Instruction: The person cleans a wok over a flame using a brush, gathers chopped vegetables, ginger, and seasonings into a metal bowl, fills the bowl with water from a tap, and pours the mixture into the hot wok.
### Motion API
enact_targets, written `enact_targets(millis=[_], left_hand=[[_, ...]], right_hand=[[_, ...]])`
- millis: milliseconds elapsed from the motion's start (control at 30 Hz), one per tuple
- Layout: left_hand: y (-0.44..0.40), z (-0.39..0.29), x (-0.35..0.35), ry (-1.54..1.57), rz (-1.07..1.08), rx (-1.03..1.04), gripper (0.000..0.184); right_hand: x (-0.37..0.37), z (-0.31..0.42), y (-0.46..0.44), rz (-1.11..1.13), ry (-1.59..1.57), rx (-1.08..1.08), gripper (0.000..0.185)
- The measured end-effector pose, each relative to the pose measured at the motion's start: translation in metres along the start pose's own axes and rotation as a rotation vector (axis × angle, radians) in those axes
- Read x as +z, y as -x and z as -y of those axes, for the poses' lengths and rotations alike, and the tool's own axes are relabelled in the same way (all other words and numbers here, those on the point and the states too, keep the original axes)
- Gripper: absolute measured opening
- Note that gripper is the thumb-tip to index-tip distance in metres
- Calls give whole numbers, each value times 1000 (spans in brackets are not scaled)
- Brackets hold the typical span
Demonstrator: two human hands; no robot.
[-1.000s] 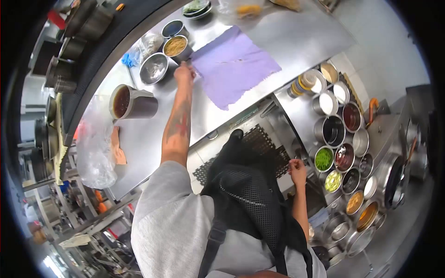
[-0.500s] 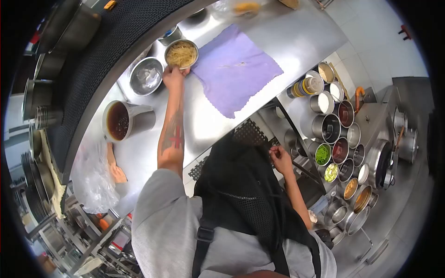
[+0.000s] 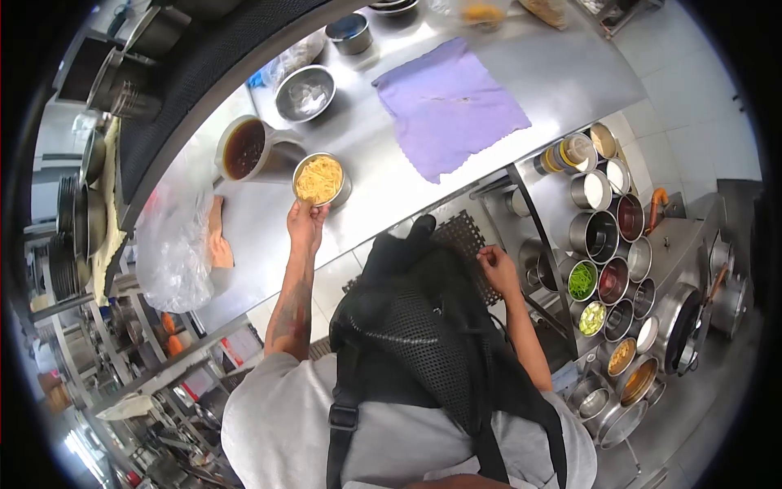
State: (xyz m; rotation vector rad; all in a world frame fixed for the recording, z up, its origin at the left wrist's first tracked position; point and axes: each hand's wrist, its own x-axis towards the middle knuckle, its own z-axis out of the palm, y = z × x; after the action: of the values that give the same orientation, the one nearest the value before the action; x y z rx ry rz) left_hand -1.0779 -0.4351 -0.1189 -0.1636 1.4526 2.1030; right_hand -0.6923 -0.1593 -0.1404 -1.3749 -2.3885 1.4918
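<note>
The left hand [image 3: 306, 222] is gripping the near side of a round silver metal container [image 3: 346, 187] of yellow shreds [image 3: 318, 178] over the silver metal bench [image 3: 368, 147], beside a grey pitcher [image 3: 282, 160] of brown liquid [image 3: 244, 149]. The right hand [image 3: 499, 271] is hanging well apart, fingers curled; I cannot tell whether it is holding anything.

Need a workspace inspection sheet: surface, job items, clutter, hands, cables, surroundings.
Surface: steel counter, purple cloth spread on it.
Job's things: metal cup of yellow strips; whether it touches the counter is unclear.
Clutter: plastic bag, pitcher of dark liquid, steel bowl.
Hands: left hand grips the cup's near side; right hand half-curled, nothing seen in it.
Cables: nothing seen.
Surroundings: metal containers at the view's right, some filled; perforated floor mat.
</note>
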Motion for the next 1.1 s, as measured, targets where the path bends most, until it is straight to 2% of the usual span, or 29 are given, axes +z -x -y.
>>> enact_targets(millis=[100, 167, 200, 233, 267, 333, 400, 467, 500, 533, 567, 633, 700, 733, 767, 800, 833, 867, 900, 933, 967, 1000, 1100], left_hand=[[-21, 22, 21, 186, -14, -22, 15], [-34, 40, 16, 131, 200, -33, 25], [-15, 45, 38, 136, 292, -86, 37], [22, 34, 80, 220, 304, -299, 41], [26, 50, 89, 198, 324, -435, 44], [55, 87, 126, -231, 592, -417, 59], [71, 137, 164, -359, 894, -584, 64], [99, 165, 199, -512, 1077, -647, 63], [107, 185, 222, -550, 1197, -677, 52], [114, 199, 243, -543, 1295, -687, 33], [137, 203, 274, -639, 1389, -629, 25], [167, 223, 321, -811, 1564, -537, 24], [162, 275, 368, -924, 1786, -475, 27], [152, 313, 387, -947, 1951, -433, 9], [203, 292, 398, -1023, 2009, -514, 34], [257, 264, 406, -1108, 2043, -580, 60], [268, 278, 409, -1097, 2139, -625, 90], [289, 288, 409, -1094, 2260, -442, 85], [297, 309, 406, -1019, 2395, -266, 82], [324, 317, 397, -932, 2443, -273, 73], [357, 306, 387, -1020, 2396, -446, 62], [376, 319, 378, -1059, 2448, -453, 48], [424, 340, 332, -918, 2591, -418, 32]], right_hand=[[4, -12, 12, -75, -8, -93, 26], [9, -26, 26, -87, -100, -58, 26], [-4, -15, 47, -56, -134, 41, 27], [0, -29, 63, -157, -70, -50, 28], [10, -48, 77, -169, -148, 50, 29], [7, -68, 116, -255, -113, 98, 27], [15, -96, 157, -314, -162, 258, 27], [36, -109, 203, -475, -228, 393, 27], [37, -115, 221, -534, -227, 433, 26], [38, -119, 240, -598, -246, 469, 26], [42, -113, 259, -659, -316, 550, 26], [61, -105, 293, -809, -424, 685, 26], [82, -91, 321, -982, -496, 804, 25], [97, -82, 339, -1086, -529, 877, 25], [114, -70, 358, -1199, -506, 871, 26], [131, -59, 374, -1256, -504, 969, 27], [147, -51, 389, -1295, -496, 1046, 29], [170, -51, 398, -1444, -407, 1132, 29], [191, -53, 410, -1386, -388, 1280, 29], [205, -44, 423, -1558, -573, 1252, 28], [222, -42, 431, -1619, -548, 1314, 26], [231, -35, 437, -1726, -553, 1315, 24], [250, -35, 431, -1707, -708, 1293, 22]])
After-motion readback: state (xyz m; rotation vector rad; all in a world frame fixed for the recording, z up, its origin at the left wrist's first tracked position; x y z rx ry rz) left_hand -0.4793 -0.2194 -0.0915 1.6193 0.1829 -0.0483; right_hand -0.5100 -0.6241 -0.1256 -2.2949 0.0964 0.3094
